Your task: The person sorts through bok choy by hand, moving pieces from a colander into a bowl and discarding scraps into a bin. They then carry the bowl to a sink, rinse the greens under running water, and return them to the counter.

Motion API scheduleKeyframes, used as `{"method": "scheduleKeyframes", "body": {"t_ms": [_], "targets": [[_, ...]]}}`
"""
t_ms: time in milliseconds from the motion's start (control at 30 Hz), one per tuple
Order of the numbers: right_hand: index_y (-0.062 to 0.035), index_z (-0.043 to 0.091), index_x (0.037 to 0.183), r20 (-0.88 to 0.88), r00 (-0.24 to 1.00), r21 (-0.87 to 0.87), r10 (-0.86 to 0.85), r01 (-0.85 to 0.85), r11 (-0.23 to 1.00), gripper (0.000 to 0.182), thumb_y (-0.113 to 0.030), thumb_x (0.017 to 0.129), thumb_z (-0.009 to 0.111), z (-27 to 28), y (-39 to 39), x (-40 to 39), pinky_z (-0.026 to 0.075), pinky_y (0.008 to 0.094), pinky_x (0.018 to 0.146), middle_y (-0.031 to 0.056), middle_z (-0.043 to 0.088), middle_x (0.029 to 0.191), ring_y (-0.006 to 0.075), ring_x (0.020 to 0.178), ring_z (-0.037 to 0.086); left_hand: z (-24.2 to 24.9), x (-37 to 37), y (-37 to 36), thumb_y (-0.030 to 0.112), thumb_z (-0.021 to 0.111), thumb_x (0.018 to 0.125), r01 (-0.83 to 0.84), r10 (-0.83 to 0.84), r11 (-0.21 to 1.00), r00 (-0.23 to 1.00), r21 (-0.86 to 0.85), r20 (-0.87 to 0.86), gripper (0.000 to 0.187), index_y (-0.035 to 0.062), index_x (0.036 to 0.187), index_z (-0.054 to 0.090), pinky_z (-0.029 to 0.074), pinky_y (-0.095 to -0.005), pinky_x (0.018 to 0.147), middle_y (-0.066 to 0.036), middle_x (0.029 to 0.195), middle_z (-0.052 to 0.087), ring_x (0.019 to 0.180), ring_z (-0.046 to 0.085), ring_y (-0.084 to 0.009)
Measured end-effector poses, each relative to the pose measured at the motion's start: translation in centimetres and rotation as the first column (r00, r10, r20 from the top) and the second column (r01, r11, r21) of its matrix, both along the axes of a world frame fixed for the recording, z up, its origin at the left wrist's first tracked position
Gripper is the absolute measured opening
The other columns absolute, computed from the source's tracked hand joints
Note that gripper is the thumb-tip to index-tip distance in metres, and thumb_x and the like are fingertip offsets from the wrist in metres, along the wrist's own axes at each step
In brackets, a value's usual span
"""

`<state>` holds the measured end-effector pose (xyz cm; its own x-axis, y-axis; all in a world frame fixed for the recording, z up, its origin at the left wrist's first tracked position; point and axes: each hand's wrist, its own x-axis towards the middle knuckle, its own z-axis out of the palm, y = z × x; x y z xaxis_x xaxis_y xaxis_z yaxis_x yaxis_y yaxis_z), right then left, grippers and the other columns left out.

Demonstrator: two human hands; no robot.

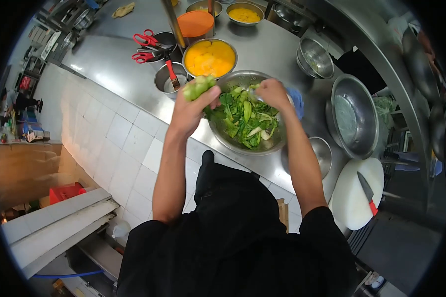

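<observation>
My left hand (189, 113) is closed around a bunch of leafy greens (197, 89), its pale green stem ends pointing up and away from me. The bunch is above the left rim of a perforated metal colander (240, 75). Loose leafy greens (247, 116), some with whitish stems, lie in the colander. Over its far right side, my right hand (273, 93) is curled with the fingers pressed together. What those fingers hold, if anything, is hidden.
Beyond the colander stands a bowl of yellow egg mixture (210, 57). Left of it are red-handled scissors (146, 38) and a pot with a brush (172, 74). To the right are a large metal bowl (369, 116) and a knife (365, 187) on a white cutting board (349, 198).
</observation>
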<state>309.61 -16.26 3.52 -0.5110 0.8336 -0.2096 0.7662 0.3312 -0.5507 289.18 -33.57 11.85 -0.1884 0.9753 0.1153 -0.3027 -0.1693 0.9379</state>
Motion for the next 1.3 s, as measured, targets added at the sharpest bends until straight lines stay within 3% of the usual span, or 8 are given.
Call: {"method": "scheduleKeyframes", "body": {"t_ms": [67,233,767,800,833,900,1067,1300], "targets": [[-0.0008,0.069,0.086,-0.341,0.903,-0.44,-0.261,0.092,0.893,0.016,-0.016,0.08,0.065,3.9,-0.4,2.6,0.042,0.0252,0.051,0.0019,0.061,0.064,0.013,0.054,0.055,0.0,-1.2,-1.3,0.016,0.063,0.09,-0.014,0.014,1.0,0.999,0.022,0.037,0.015,0.0039,0.088,0.053,0.046,-0.0316,0.07,-0.003,0.07,0.049,0.065,0.048,-0.0135],[-0.0011,0.068,0.088,-0.648,0.7,-0.459,-0.301,-0.042,0.887,0.014,-0.013,0.083,0.064,9.0,-0.3,6.0,0.038,0.0195,0.048,-0.002,0.059,0.067,0.0051,0.053,0.051,-0.6,-1.5,-1.6,0.016,0.064,0.089,-0.067,0.061,0.997,0.991,0.048,0.121,0.016,0.001,0.088,0.057,0.044,-0.028,0.067,-0.004,0.073,0.054,0.067,0.052,-0.0128],[-0.0018,0.067,0.099,-0.696,0.677,-0.413,-0.239,-0.105,0.905,0.019,-0.014,0.087,0.06,8.9,-0.8,6.0,0.042,0.019,0.056,-0.0003,0.061,0.075,0.0046,0.06,0.052,-1.5,-1.8,-0.7,0.024,0.054,0.097,-0.024,0.025,1.0,0.964,-0.007,0.265,0.02,0.0044,0.096,0.055,0.049,-0.0357,0.08,-0.005,0.077,0.054,0.072,0.055,-0.0167],[-0.0028,0.068,0.101,-0.315,0.942,-0.221,-0.119,0.05,0.974,0.021,-0.014,0.084,0.06,7.8,-1.4,4.6,0.049,0.028,0.061,0.005,0.066,0.079,0.0142,0.066,0.061,-2.0,-1.8,-0.7,0.024,0.054,0.097,-0.027,0.028,1.0,0.966,-0.007,0.259,0.02,0.0044,0.096,0.055,0.049,-0.0357,0.08,-0.005,0.077,0.054,0.072,0.055,-0.0167],[-0.0034,0.069,0.1,0.135,0.979,0.565,0.153,-0.203,0.8,0.023,-0.014,0.081,0.062,4.3,-1.5,4.6,0.052,0.0408,0.073,0.0124,0.068,0.088,0.028,0.08,0.066,-2.2,-1.7,-0.6,0.026,0.051,0.098,-0.033,0.033,0.999,0.948,-0.004,0.317,0.023,0.0041,0.098,0.055,0.049,-0.0367,0.082,-0.006,0.078,0.056,0.075,0.057,-0.0188],[-0.0026,0.069,0.099,-0.1,0.988,0.398,0.121,-0.072,0.914,0.025,-0.016,0.078,0.064,4.2,-2.5,1.1,0.049,0.0484,0.084,0.0175,0.067,0.098,0.0357,0.096,0.063,-2.4,-1.6,-0.4,0.031,0.045,0.102,-0.025,0.021,1.0,0.935,0.008,0.355,0.03,0.0033,0.105,0.057,0.049,-0.0385,0.084,-0.008,0.081,0.059,0.086,0.063,-0.0242],[-0.0012,0.069,0.092,0.377,0.873,0.012,0.31,-0.339,0.941,0.023,-0.015,0.074,0.062,3.2,-7.6,-6.1,0.051,0.0452,0.083,0.0205,0.067,0.099,0.0346,0.093,0.065,-1.3,-1.0,0.3,0.027,0.049,0.1,-0.022,0.029,0.999,0.936,-0.025,0.351,0.027,0.0023,0.103,0.058,0.049,-0.0363,0.081,-0.007,0.08,0.059,0.084,0.061,-0.023],[-0.0015,0.07,0.076,-0.3,0.953,-0.21,-0.033,-0.032,0.977,0.018,-0.019,0.073,0.067,1.9,-3.7,-2.1,0.053,0.0395,0.067,0.0177,0.067,0.071,0.0293,0.068,0.067,-2.3,-0.5,0.2,0.019,0.058,0.095,-0.005,0.01,1.0,0.948,-0.017,0.317,0.017,0.0028,0.099,0.059,0.048,-0.0348,0.078,-0.003,0.077,0.055,0.077,0.055,-0.0151]]}}
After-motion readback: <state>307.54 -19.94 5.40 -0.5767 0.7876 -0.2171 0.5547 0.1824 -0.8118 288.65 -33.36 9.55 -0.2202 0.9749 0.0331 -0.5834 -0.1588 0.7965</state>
